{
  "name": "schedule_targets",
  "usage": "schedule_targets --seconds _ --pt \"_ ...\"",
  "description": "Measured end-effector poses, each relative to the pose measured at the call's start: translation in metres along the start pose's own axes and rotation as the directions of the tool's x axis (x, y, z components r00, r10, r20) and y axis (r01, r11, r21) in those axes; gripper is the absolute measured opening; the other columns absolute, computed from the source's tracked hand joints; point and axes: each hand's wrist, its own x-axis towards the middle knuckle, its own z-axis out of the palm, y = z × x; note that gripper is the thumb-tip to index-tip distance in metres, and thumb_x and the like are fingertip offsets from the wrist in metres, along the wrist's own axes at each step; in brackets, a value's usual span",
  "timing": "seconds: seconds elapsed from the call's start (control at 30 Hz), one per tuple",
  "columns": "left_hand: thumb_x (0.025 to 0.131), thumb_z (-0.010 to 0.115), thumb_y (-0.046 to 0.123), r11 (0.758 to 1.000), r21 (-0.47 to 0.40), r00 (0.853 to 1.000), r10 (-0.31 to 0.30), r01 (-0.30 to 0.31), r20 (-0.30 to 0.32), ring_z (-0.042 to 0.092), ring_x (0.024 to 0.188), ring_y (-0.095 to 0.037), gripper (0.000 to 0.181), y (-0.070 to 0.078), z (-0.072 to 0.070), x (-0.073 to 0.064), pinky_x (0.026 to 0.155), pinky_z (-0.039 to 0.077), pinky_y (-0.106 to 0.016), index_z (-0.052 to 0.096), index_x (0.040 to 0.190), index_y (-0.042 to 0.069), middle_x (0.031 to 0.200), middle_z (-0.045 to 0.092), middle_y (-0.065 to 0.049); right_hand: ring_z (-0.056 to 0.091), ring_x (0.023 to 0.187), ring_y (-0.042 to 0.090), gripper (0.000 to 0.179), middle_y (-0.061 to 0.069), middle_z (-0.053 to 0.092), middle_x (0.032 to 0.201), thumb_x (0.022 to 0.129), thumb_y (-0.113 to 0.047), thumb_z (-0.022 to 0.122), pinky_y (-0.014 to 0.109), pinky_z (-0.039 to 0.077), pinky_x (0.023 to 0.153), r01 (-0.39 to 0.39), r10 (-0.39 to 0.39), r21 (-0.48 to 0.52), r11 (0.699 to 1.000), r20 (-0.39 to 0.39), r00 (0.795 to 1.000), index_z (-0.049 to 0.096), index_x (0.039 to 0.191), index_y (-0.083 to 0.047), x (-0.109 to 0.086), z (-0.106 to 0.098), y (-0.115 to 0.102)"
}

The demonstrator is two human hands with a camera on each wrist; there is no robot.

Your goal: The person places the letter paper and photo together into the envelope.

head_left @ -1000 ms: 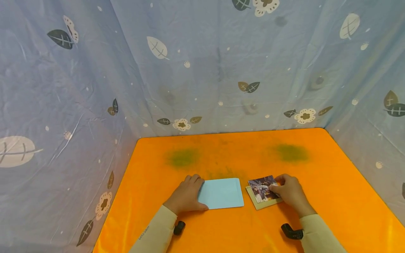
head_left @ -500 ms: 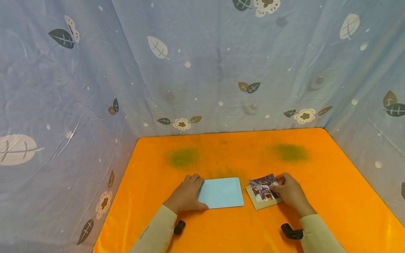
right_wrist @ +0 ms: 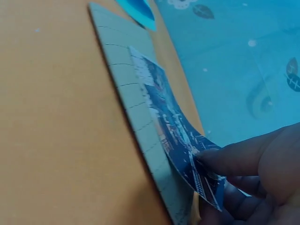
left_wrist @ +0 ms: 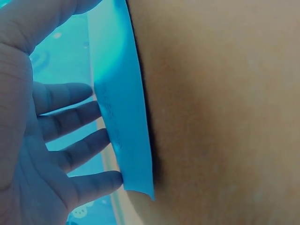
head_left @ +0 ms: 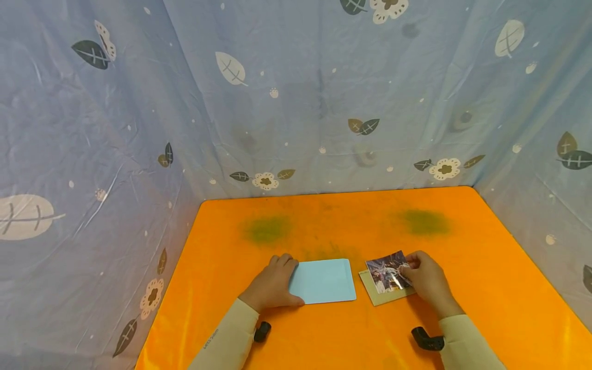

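A light blue envelope (head_left: 322, 281) lies flat on the orange table, a crease running near its right end. My left hand (head_left: 273, 285) grips its left end, thumb at the near corner and fingers at the far one. In the left wrist view, fingertips (left_wrist: 115, 179) touch the edge of the envelope (left_wrist: 129, 122). My right hand (head_left: 427, 280) pinches a glossy photo (head_left: 386, 272) at its right side. The photo (right_wrist: 171, 133) bends up from a pale yellow lined notepad (right_wrist: 126, 101), which lies beneath it and shows along the photo's left and near sides.
The orange table (head_left: 324, 226) has two greenish smudges near the back. A patterned blue curtain (head_left: 296, 103) encloses the table behind and at both sides. Black curved pieces (head_left: 426, 339) sit at both wrists.
My right hand has shifted the photo slightly to the right and away from me, baring more of the notepad's near edge. The left hand and envelope have not visibly moved.
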Motion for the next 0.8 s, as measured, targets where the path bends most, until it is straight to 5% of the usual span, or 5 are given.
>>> schedule_targets --seconds 0.53,0.8 --pt "0.082 0.092 0.059 1.0 -0.008 1.0 -0.009 0.009 0.004 0.047 0.127 -0.028 0.096 0.0 0.001 0.0 0.101 0.054 -0.041 0.057 0.151 0.003 0.146 0.052 -0.009 0.057 0.085 0.029 0.02 0.012 0.065 0.101 0.108 -0.008 0.067 0.042 0.049 0.071 -0.002 -0.005 0.05 0.999 0.126 0.992 0.065 0.121 0.007 -0.004 -0.012 -0.004" --pt "0.082 0.091 0.06 1.0 -0.007 1.0 -0.015 0.015 0.006 0.047 0.126 -0.029 0.096 0.0 0.001 0.0 0.1 0.054 -0.041 0.057 0.151 0.003 0.146 0.052 -0.009 0.062 0.082 0.03 0.026 0.015 0.067 0.103 0.112 -0.006 0.059 0.038 0.058 0.068 -0.036 0.003 0.25 0.968 0.132 0.991 0.06 0.132 0.011 -0.006 -0.011 -0.004"
